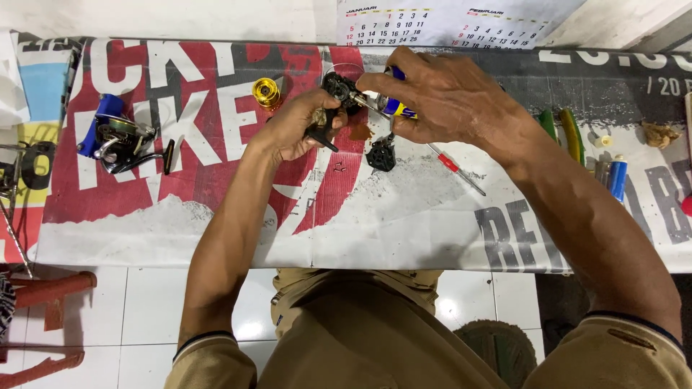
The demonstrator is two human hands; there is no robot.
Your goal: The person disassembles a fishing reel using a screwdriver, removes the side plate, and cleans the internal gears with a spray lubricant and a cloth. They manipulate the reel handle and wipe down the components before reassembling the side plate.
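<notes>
Left grip (303, 130) pinching reel body (335, 90), right (432, 94) clamping spray can (396, 108); I'd steady both, aim carefully.

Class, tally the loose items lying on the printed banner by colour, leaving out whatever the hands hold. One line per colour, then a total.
Gold: 1, spool
Blue and black: 1, fishing reel
Black: 1, reel part
Red-handled: 1, screwdriver
Green: 2, tools
Blue: 1, lighter
Total: 7
</notes>
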